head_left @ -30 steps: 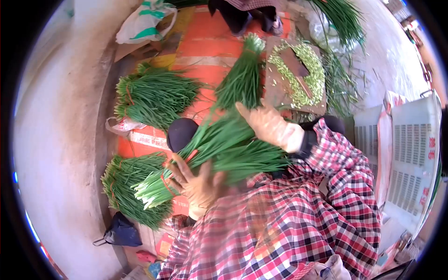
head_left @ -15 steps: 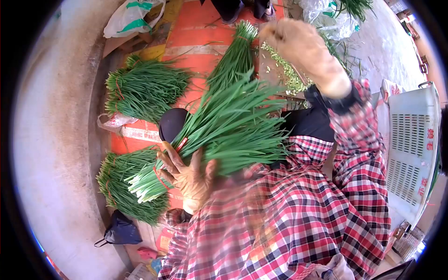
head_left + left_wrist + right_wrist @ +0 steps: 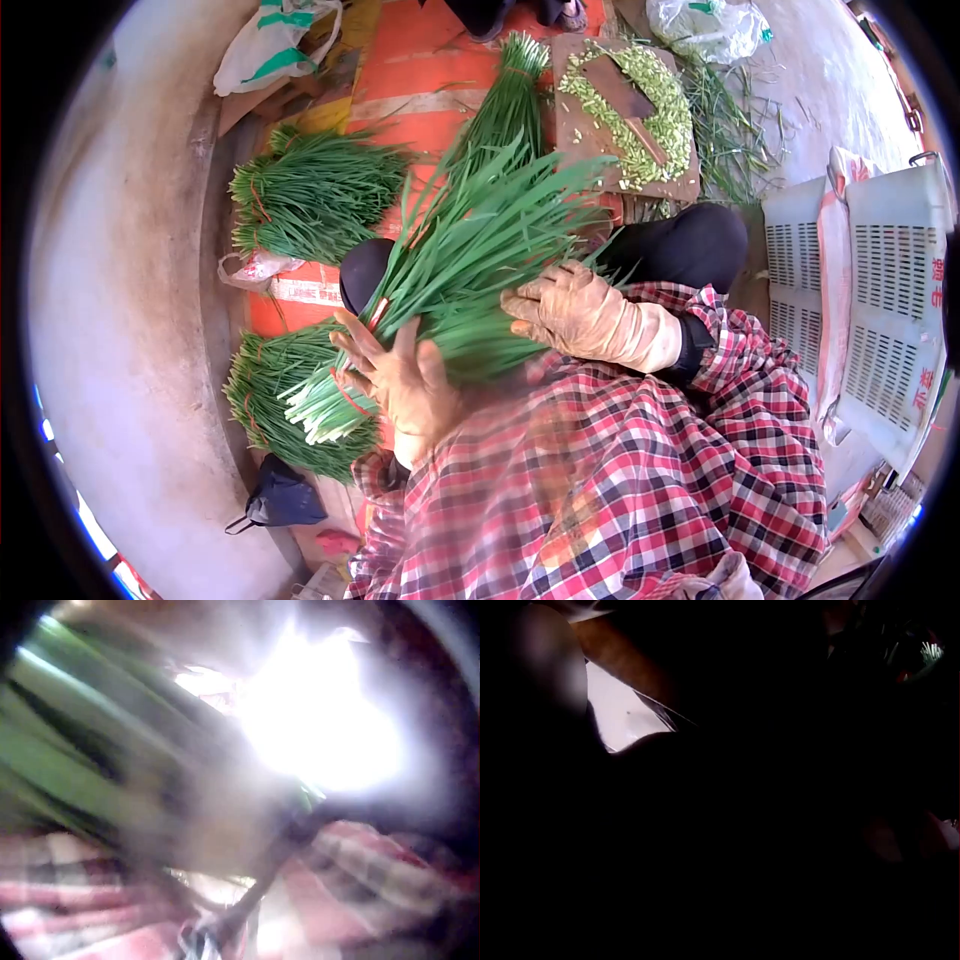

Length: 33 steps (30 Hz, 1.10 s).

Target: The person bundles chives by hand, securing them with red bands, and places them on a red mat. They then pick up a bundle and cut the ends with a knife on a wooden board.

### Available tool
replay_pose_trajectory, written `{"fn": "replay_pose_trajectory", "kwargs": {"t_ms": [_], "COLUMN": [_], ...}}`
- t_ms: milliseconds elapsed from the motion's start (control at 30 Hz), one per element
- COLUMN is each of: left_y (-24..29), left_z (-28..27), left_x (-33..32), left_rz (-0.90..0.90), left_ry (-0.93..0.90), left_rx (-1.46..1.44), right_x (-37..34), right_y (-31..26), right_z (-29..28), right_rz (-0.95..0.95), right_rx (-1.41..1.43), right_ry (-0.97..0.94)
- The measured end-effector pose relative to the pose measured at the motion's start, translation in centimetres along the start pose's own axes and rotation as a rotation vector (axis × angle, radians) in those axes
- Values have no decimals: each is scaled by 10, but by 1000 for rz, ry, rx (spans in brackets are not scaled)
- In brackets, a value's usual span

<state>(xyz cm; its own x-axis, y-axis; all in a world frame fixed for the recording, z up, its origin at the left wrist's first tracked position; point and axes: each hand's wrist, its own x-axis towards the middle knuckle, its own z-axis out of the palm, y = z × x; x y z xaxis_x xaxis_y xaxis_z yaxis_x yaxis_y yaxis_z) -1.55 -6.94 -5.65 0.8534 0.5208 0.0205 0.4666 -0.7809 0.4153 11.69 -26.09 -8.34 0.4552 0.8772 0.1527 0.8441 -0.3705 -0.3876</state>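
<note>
A large bundle of garlic chives (image 3: 490, 240) lies across the person's lap in the head view, its pale stem ends pointing lower left and its leaves fanning to the upper right. Over the stems rests the gloved left hand (image 3: 405, 385), fingers spread, near a red band (image 3: 348, 393) round the bundle and a second red band (image 3: 379, 313) higher up. On the lower side of the leaves lies the gloved right hand (image 3: 595, 318), its fingers slightly bent and touching them. Blurred green leaves (image 3: 60, 742) fill the left wrist view's left side; the right wrist view is mostly dark.
Two tied chive bundles (image 3: 310, 195) (image 3: 290, 400) lie at left, another (image 3: 510, 100) ahead. A board (image 3: 575, 140) bears chopped pieces and a cleaver (image 3: 620, 90). Stacked white crates (image 3: 890, 290) stand at right, a wall (image 3: 130, 280) at left. A dark bag (image 3: 283, 493) lies below.
The right hand went from the leaves up over the chopping board, then came back down onto the leaves nearer the body. The left hand has stayed on the stems, fingers spread.
</note>
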Motion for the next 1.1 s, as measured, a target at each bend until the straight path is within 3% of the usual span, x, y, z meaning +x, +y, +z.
{"fn": "replay_pose_trajectory", "kwargs": {"t_ms": [67,167,300,400,433,467,567,667,700,833,900,933,1000,1100], "left_y": [7,24,28,24,23,24,27,27,26,25,23,24,26,27], "left_z": [1,11,15,18,18,18,14,15,15,13,14,13,13,12], "left_x": [10,18,19,18,17,17,18,16,16,15,15,14,15,15], "left_rz": [-67,-70,-83,-66,-64,-64,-68,-88,-81,-75,-62,-59,-72,-93], "left_ry": [-1,76,55,87,85,85,71,87,117,104,117,115,87,68], "left_rx": [-74,169,260,269,273,275,267,247,230,237,227,225,237,238], "right_x": [-5,-11,-11,1,2,4,18,32,35,35,29,29,36,37], "right_y": [-2,-5,1,10,16,23,32,23,16,21,21,22,23,17], "right_z": [8,12,-21,-39,-45,-35,-7,0,-13,-4,10,9,1,4], "right_rz": [-40,-100,-5,83,192,196,353,439,644,614,501,504,583,569], "right_rx": [16,-8,182,463,508,510,430,647,851,864,835,834,935,994], "right_ry": [35,4,-87,541,352,355,-27,29,-105,-175,38,41,-166,-95]}}
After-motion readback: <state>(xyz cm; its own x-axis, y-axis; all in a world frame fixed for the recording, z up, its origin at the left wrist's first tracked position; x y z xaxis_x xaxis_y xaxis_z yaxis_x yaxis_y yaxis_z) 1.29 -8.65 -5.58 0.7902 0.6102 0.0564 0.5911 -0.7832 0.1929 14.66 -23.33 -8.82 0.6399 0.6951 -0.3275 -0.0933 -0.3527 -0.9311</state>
